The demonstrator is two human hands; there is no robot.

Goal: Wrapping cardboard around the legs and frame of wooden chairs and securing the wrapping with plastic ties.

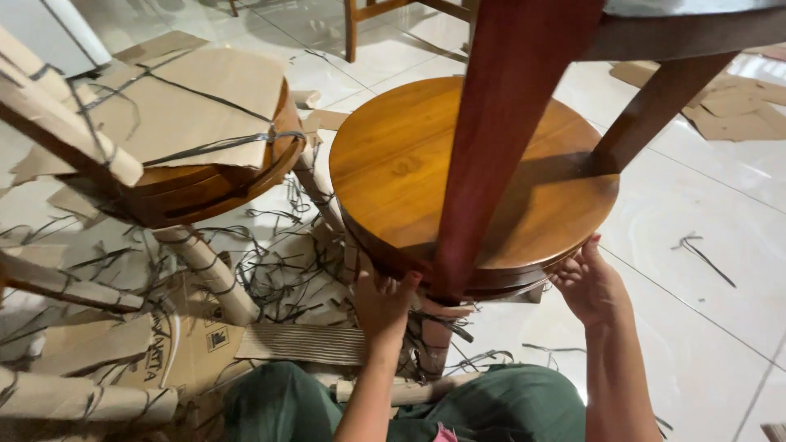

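Round wooden stool point(409, 172), gripped underneath by both hands, behind a table leg point(499, 139).

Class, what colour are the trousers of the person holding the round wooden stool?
Green trousers, seen in the head view.

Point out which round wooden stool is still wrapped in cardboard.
The round wooden stool on the left, bound in cardboard sheets and black straps. The bare round wooden stool held by the left hand and right hand is unwrapped.

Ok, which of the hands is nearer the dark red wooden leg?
Left. The left hand sits right beside the red wooden leg at its lower end; the right hand is off to the side on the round stool's rim.
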